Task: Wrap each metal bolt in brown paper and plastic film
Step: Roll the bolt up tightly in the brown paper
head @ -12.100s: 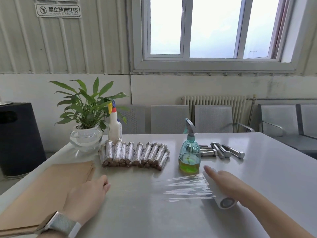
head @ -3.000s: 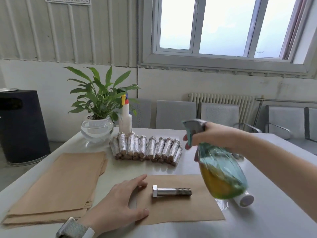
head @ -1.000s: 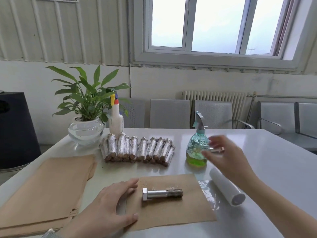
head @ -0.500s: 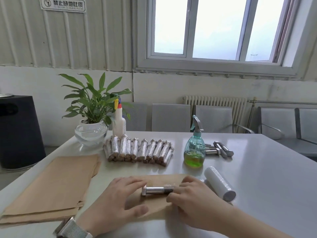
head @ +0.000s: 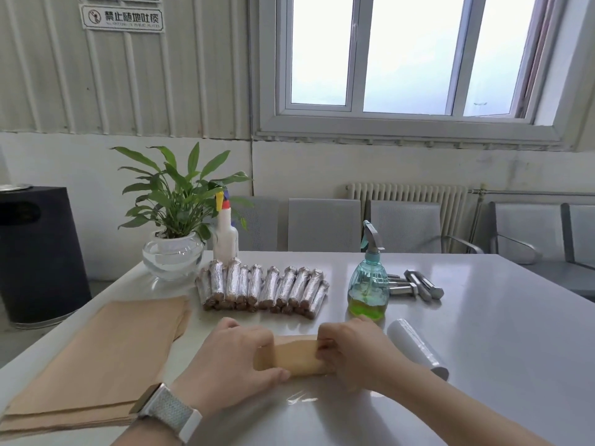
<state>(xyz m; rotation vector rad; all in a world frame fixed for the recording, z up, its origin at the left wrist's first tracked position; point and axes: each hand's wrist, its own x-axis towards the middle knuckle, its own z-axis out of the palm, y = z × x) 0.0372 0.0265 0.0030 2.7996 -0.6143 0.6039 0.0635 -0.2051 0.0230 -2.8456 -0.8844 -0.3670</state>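
A brown paper roll (head: 294,355) lies near the table's front edge; the bolt inside it is hidden. My left hand (head: 230,362) grips its left end and my right hand (head: 352,354) grips its right end. A sheet of clear plastic film (head: 299,399) lies flat under and in front of the roll. The film roll (head: 415,346) rests just right of my right hand. Several wrapped bolts (head: 262,286) lie in a row behind. A few bare metal bolts (head: 415,284) sit behind the green spray bottle (head: 368,284).
A stack of brown paper sheets (head: 96,358) covers the table's left side. A potted plant (head: 175,226) in a glass bowl and a white spray bottle (head: 225,236) stand at the back left. Grey chairs (head: 323,225) line the far edge. A black bin (head: 35,252) stands left.
The spray bottle was set back down on the table. Both hands came onto the paper, which was rolled over the bolt; the bolt no longer shows.
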